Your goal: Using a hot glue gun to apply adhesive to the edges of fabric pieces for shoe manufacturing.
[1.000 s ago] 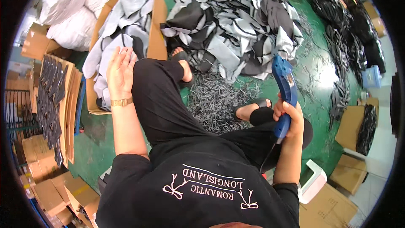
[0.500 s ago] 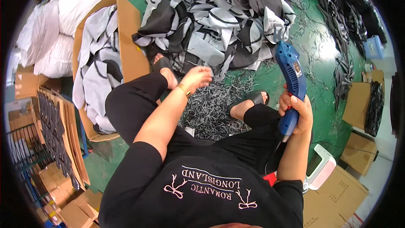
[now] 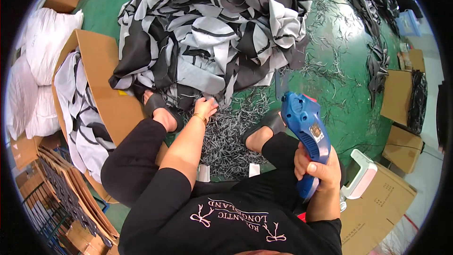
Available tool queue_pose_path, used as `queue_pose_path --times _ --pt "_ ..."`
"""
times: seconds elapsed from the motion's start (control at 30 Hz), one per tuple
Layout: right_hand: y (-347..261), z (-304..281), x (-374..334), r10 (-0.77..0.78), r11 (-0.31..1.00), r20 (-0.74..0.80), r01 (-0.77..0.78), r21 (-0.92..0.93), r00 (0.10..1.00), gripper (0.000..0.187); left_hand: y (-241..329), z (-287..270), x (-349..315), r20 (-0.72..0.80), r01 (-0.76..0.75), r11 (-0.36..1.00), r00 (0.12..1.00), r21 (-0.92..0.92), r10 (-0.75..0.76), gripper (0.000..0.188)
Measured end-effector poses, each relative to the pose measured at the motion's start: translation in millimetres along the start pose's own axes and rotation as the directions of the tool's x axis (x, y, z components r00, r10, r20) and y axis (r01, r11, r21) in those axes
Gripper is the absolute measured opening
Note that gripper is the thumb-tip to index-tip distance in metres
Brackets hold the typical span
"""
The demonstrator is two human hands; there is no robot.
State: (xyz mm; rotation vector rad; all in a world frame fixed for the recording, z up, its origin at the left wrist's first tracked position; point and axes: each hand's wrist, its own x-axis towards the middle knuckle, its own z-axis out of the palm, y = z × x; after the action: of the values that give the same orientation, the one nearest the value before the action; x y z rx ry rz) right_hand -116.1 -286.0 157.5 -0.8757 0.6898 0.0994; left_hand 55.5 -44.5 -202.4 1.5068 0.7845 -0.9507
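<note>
My right hand (image 3: 322, 167) is wrapped round the grip of a blue corded electric cutter (image 3: 309, 127), held upright above my right knee. Its flat metal blade points away from me. My left hand (image 3: 205, 107), with a gold band at the wrist, reaches down by the near edge of a big heap of cut fabric pieces (image 3: 200, 78). These are light grey and black, many with curved edges. The fingers of that hand look loosely apart, and a grey bit beside them is too small to make out. Below it lie thin fabric trimmings (image 3: 231, 137) between my feet.
On the left, an open cardboard box (image 3: 106, 73) holds more grey fabric pieces, with white sacks (image 3: 49, 47) behind it. Flattened cardboard (image 3: 80, 184) leans beside a wire rack. At the right are a pink-and-white stand (image 3: 362, 179), cardboard boxes (image 3: 398, 97) and black fabric strips (image 3: 375, 73).
My view has shifted, so the heap sits further left. My left hand has moved left to the heap's near edge. The cutter has come lower and closer to me, still in my right hand.
</note>
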Motion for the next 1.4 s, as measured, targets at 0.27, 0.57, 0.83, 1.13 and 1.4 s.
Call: queue_pose_path --times 0.27,0.57,0.83,1.13,1.4 --pt "1.9 4.3 8.0 -0.002 1.0 -0.058 0.0 -0.023 0.998 0.059 5.7 2.8 -10.3 0.244 -0.034 0.979 0.97 0.199 -0.016 0.021" --pt "14.5 -6.0 2.5 -0.097 0.993 0.099 0.104 -0.063 0.99 0.052 22.7 -11.7 -131.5 0.515 0.041 0.856 0.814 -0.515 0.27 0.033" --pt "54.6 -24.9 0.4 -0.108 0.988 0.086 0.098 0.116 0.99 0.053 60.2 9.8 -279.2 0.54 -0.148 0.725 0.571 -0.673 0.618 0.04" --pt "97.5 10.0 -6.0 -0.009 0.959 0.213 -0.052 0.277 0.977 0.048 -1.9 -16.7 -346.9 0.68 -0.498 0.779 0.419 -0.382 0.601 0.034" --pt "85.4 59.0 -47.0 -0.165 0.977 0.268 0.194 -0.089 0.949 0.058 -1.2 -65.8 -340.5 0.813 0.011 0.878 0.383 -0.478 0.438 0.081"
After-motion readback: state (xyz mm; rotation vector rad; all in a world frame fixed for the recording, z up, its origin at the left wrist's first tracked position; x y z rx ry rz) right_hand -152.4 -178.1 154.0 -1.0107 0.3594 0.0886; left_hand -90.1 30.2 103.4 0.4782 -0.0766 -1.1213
